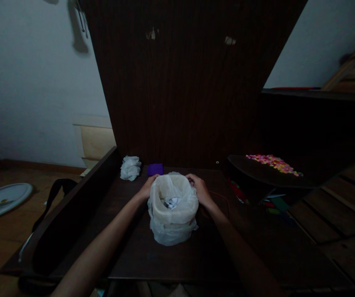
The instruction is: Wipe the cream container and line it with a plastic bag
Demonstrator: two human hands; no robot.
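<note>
A small waste bin (175,218) stands on the dark wooden desk in front of me. A thin white plastic bag (172,235) lines it and is folded down over the rim outside. Some crumpled paper (171,203) lies at the bottom. My left hand (149,186) is closed at the far left of the bag-covered rim, and my right hand (198,187) is closed at the far right. Most of the fingertips are hidden behind the rim and the plastic.
Behind the bin on the desk (128,247) lie a bunched white plastic bag (130,168) and a purple packet (155,169). A tall dark panel (177,95) rises at the back. On the right, a dark shelf (242,165) carries pink and yellow pieces (273,163).
</note>
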